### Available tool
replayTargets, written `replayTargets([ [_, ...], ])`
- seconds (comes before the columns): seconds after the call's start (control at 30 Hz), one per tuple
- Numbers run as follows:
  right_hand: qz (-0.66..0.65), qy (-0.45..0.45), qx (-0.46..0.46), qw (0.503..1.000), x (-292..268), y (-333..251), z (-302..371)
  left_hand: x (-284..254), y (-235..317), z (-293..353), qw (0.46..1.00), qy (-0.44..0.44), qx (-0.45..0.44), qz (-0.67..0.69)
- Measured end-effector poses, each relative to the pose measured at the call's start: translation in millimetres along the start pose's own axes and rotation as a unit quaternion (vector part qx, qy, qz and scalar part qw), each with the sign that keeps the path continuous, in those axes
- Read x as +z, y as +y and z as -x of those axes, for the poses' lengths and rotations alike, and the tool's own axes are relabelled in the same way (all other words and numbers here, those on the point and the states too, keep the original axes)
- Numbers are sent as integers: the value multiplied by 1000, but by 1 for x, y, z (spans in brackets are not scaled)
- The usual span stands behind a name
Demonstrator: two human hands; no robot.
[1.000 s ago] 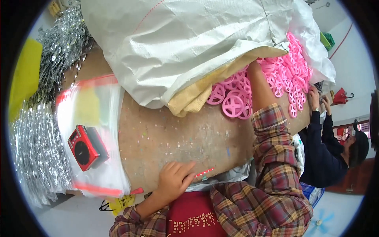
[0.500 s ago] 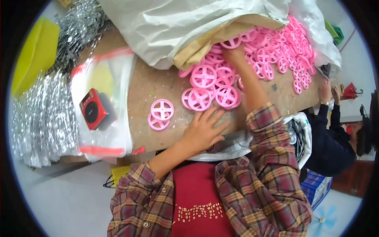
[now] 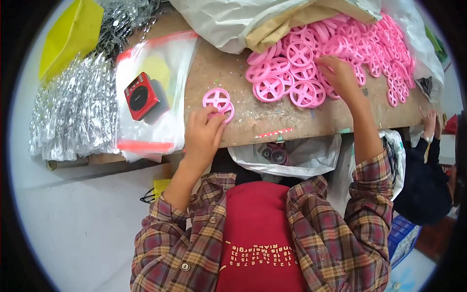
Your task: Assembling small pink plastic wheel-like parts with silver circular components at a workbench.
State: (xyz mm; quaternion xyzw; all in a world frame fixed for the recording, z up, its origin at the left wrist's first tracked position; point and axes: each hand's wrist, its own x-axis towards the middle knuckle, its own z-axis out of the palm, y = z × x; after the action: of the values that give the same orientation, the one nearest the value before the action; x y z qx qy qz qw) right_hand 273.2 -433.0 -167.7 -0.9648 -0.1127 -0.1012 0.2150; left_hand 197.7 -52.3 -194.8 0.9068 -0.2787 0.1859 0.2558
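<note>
Two overlapping pink plastic wheels (image 3: 215,99) with cross spokes lie on the worktable's left part. My left hand (image 3: 200,134) is closed on the lower of these, thumb and fingers at its rim. A large pile of similar pink wheels (image 3: 300,53) spills out from a white sack (image 3: 219,24) at the back. My right hand (image 3: 340,77) reaches to the front of that pile, its fingers bent and closed on a pink wheel. Those fingertips are partly hidden among the wheels.
A red radio-like device (image 3: 141,96) rests on clear plastic bags with red edges. Silvery strips (image 3: 73,112) hang at the left, below a yellow box (image 3: 70,36). An open white bag (image 3: 311,153) with grey wheels sits below the table edge. A co-worker (image 3: 423,180) is at the right.
My left hand has moved left from beside the pile to the two separate wheels. My right hand has drawn back from under the sack's edge to the pile's front. The view has shifted.
</note>
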Motion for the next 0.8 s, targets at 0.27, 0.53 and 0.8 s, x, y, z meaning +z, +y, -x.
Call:
replayTargets([
  [0.27,-229,91,96,964,-24,-1,83,28,-13,-35,997,-17,38,66],
  [0.53,-103,53,415,902,-65,18,280,41,-33,-76,1000,-20,22,7],
  [0.8,35,67,370,926,4,30,325,53,-44,-95,985,-85,-114,97],
])
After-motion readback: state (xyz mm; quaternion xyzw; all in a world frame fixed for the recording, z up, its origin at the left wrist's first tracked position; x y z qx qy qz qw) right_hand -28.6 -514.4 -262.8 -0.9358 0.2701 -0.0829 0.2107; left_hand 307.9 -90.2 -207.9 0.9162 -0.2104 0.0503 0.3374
